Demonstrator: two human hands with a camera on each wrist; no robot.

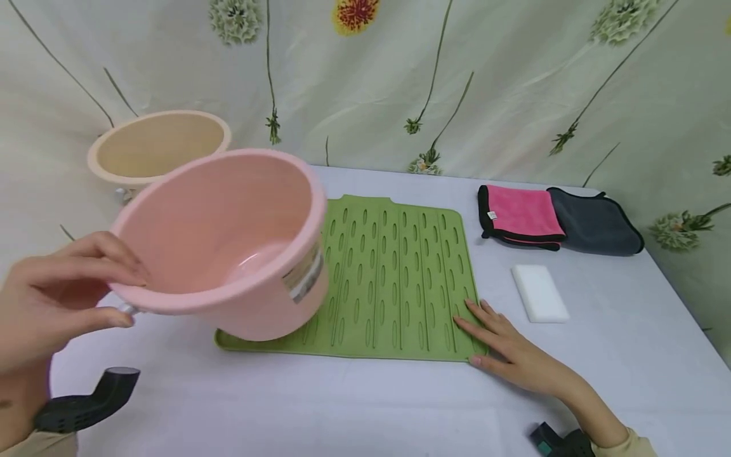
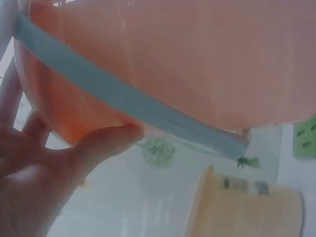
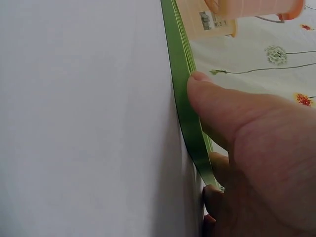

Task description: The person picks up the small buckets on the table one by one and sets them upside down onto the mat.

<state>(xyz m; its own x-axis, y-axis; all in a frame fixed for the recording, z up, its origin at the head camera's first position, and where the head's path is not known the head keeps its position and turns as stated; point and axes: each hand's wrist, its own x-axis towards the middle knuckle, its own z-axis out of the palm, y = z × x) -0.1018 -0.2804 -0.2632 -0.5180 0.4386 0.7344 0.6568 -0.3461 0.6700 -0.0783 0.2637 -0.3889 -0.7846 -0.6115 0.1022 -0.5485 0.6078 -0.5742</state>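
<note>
A white table [image 1: 354, 406] stands before a flowered curtain [image 1: 514, 76]. From the head view, the left hand [image 1: 51, 298] grips the rim of a pink bucket [image 1: 228, 241], tilted, its base on the near left corner of the green mat [image 1: 394, 279]. The right hand [image 1: 508, 349] lies flat, fingers straight, on the mat's near right corner. A beige bucket [image 1: 154, 146], two folded cloths [image 1: 559, 219] and a white sponge [image 1: 539, 292] sit around.

The left wrist view shows the thumb [image 2: 103, 143] against the pink bucket's wall [image 2: 197, 59].

The right wrist view shows the thumb [image 3: 217, 108] at the mat's edge [image 3: 185, 98].

Beige sleeves, dark wrist-worn cameras
</note>
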